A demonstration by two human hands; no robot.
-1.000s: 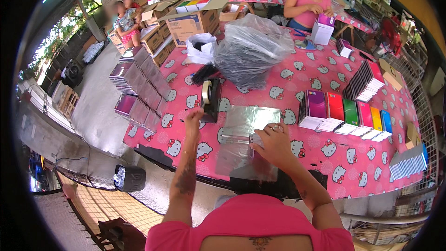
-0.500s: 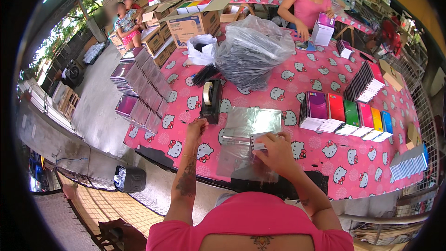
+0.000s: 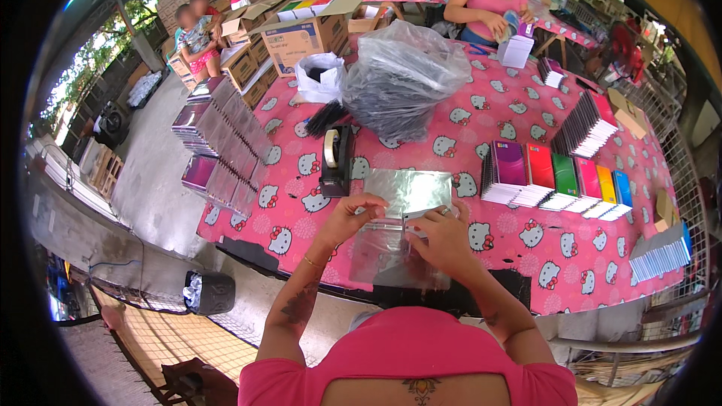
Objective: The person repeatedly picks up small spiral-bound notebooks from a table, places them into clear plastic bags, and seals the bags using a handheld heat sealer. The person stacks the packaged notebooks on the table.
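Observation:
Clear plastic sheeting lies spread on the table in front of me. On it rests a small spiral notebook, mostly hidden under my right hand, which grips it with thumb and fingers. My left hand is beside it over the plastic, thumb and fingertips pinched together. Whatever is in that pinch is too small to make out. Just beyond the left hand stands a black tape dispenser with a roll of tape.
Stacks of plastic-wrapped notebooks stand at the left edge. Coloured notebooks line the right side. A big plastic bag of black coils, a white bag and a cardboard box are farther back. Across the table, a person in pink handles notebooks.
My left hand has left the tape dispenser's front end and come right, beside my right hand. My right hand stays on the notebook. The person across now has both hands at the notebook stack.

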